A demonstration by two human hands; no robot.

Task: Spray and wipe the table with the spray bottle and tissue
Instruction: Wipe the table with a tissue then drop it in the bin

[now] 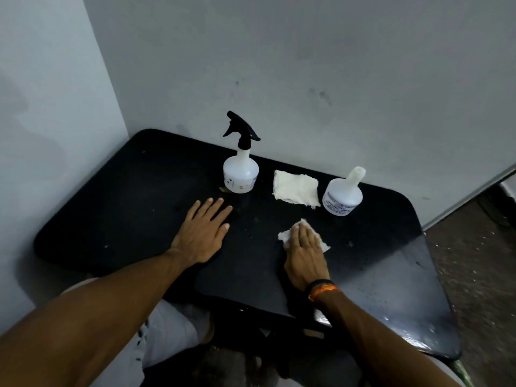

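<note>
Spray bottle [240,174], folded tissue [296,189], open bottle [342,195] stand ahead.

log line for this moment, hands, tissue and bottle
phase: wipe | right hand: pressing crumpled white tissue on black table | left hand: flat on table | white spray bottle with black trigger: upright, untouched

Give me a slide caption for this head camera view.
The right hand presses a tissue on the black table while the left hand rests flat near the spray bottle.
</note>
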